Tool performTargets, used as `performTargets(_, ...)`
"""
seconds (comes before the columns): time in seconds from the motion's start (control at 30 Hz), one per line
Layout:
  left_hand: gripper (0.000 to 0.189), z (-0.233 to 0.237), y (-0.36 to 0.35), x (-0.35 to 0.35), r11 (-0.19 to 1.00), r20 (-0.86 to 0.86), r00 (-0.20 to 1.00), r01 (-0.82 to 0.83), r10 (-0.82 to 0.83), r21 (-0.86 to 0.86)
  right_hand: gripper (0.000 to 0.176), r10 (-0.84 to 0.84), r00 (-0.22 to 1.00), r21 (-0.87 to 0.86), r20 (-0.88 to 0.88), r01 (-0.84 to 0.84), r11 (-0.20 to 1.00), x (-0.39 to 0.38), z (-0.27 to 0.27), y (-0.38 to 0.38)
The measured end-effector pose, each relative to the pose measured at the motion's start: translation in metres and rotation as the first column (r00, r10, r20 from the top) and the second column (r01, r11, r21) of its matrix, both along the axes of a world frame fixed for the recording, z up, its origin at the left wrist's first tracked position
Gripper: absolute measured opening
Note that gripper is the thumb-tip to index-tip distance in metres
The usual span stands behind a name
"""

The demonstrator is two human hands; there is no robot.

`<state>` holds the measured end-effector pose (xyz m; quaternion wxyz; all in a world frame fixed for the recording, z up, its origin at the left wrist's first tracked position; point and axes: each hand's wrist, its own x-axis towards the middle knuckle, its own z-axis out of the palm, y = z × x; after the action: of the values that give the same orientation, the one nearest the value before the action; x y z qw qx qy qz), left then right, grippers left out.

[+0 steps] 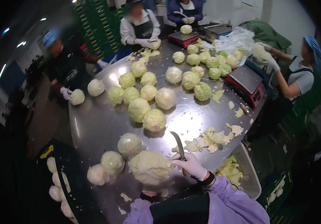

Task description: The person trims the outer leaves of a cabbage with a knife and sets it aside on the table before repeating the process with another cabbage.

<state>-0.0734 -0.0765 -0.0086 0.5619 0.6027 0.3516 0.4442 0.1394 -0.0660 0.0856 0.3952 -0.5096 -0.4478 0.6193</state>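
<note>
A large pale cabbage (150, 168) is held just in front of me above the steel table. My left hand (151, 189), white-gloved, supports it from beneath; most of its fingers are hidden behind the cabbage. My right hand (192, 165), gloved too, is closed around the handle of a knife (178, 143) with a curved blade that points up and away from me. The fingertips of that hand reach the cabbage's right side. Just beyond sits a film-wrapped cabbage (130, 145), with another wrapped cabbage (112, 162) to the left.
Several cabbages (154, 120) cover the middle of the steel table (97, 130). Loose leaves (214, 138) lie at right, above a white basket (255, 173) of trimmings. A dark crate (61, 160) stands at left. Red scales (248, 80) and co-workers (298, 74) line the far sides.
</note>
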Motion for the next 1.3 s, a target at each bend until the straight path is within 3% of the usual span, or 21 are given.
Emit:
performTargets(0.07,0.062,0.017,0.017,-0.01,0.928,-0.458,0.881,0.07,0.115,0.367,0.034,-0.117,0.993,-0.154,0.032,0.121,0.981,0.014,-0.02,0.001)
performTargets(0.1,0.063,0.024,0.027,-0.011,0.839,-0.615,0.747,0.147,0.253,0.524,0.044,-0.071,0.992,0.028,-0.1,0.074,0.997,0.022,-0.02,-0.001)
performTargets(0.13,0.063,0.031,0.035,-0.007,0.726,-0.7,0.576,0.248,0.422,0.641,0.051,-0.07,0.969,0.038,-0.236,0.082,0.996,0.022,-0.018,-0.007)
performTargets(0.17,0.063,0.036,0.039,0.001,0.716,-0.69,0.586,0.248,0.425,0.652,0.058,-0.064,0.927,0.042,-0.369,0.085,0.995,0.022,-0.015,-0.012)
performTargets(0.2,0.068,0.04,0.04,0.01,0.956,-0.469,0.874,0.018,0.127,0.293,0.058,-0.054,0.904,0.041,-0.423,0.079,0.996,0.023,-0.03,-0.017)
performTargets(0.23,0.073,0.044,0.04,0.019,0.98,-0.041,0.999,0.0,-0.008,-0.199,0.059,-0.044,0.878,0.04,-0.476,0.071,0.997,0.024,-0.045,-0.023)
performTargets(0.27,0.077,0.05,0.04,0.028,0.772,0.406,0.91,0.201,0.08,-0.603,0.057,-0.025,0.881,-0.081,-0.473,-0.015,0.997,0.033,-0.082,-0.022)
performTargets(0.33,0.054,0.078,0.044,0.045,0.794,0.554,0.832,0.351,-0.022,-0.496,0.056,-0.008,0.883,-0.202,-0.469,-0.099,0.974,0.05,-0.123,-0.018)
performTargets(0.37,0.066,0.099,0.048,0.053,0.755,0.495,0.864,0.385,-0.092,-0.531,0.056,-0.209,0.765,-0.257,-0.609,0.059,0.965,0.057,-0.134,-0.016)
performTargets(0.47,0.077,0.086,0.056,0.054,0.728,0.414,0.895,0.393,-0.164,-0.561,0.062,-0.374,0.528,-0.326,-0.763,0.185,0.927,0.077,-0.105,-0.01)
performTargets(0.53,0.075,0.05,0.06,0.046,0.748,0.4,0.904,0.368,-0.15,-0.552,0.062,-0.459,0.574,-0.14,-0.679,0.513,0.847,0.093,-0.097,-0.003)
performTargets(0.63,0.057,0.017,0.058,0.019,0.928,-0.23,0.966,0.027,-0.12,-0.372,0.058,-0.573,0.774,0.283,-0.269,0.632,0.721,0.133,-0.119,0.008)
performTargets(0.67,0.057,0.008,0.056,0.01,0.925,-0.226,0.969,0.009,-0.102,-0.379,0.059,-0.611,0.693,0.18,-0.383,0.704,0.686,0.147,-0.126,0.008)
performTargets(0.73,0.059,-0.013,0.051,-0.011,0.933,-0.671,0.677,-0.068,0.302,0.352,0.061,-0.587,0.514,-0.051,-0.626,0.723,0.689,0.169,-0.12,0.019)
performTargets(0.77,0.063,-0.009,0.054,-0.02,0.974,-0.743,0.641,-0.033,0.193,0.225,0.062,-0.565,0.431,-0.149,-0.704,0.688,0.711,0.185,-0.123,0.025)
performTargets(0.83,0.066,-0.017,0.046,-0.03,0.958,-0.801,0.536,-0.055,0.267,0.282,0.066,-0.646,0.4,-0.286,-0.65,0.659,0.695,0.232,-0.16,0.036)
performTargets(0.87,0.07,-0.022,0.042,-0.033,0.938,-0.841,0.431,-0.039,0.327,0.345,0.067,-0.785,0.451,-0.209,-0.425,0.795,0.569,0.21,-0.117,0.049)
performTargets(1.1,0.078,-0.059,0.041,-0.01,0.969,-0.9,0.359,-0.068,0.247,0.238,0.065,-0.78,0.412,-0.133,-0.471,0.841,0.524,0.246,-0.101,0.12)
performTargets(1.17,0.073,-0.063,0.042,0.025,0.952,-0.875,0.413,0.054,0.254,0.302,0.062,-0.698,0.637,-0.03,-0.328,0.731,0.681,0.231,-0.071,0.137)
performTargets(1.23,0.068,-0.066,0.044,0.075,0.932,-0.789,0.614,0.28,0.011,0.231,0.057,-0.623,0.766,-0.086,-0.158,0.618,0.781,0.174,-0.026,0.158)
performTargets(1.3,0.056,-0.05,0.039,0.127,0.861,-0.516,0.823,0.425,-0.239,0.28,0.046,-0.353,0.935,0.115,-0.038,0.355,0.928,0.139,-0.039,0.189)
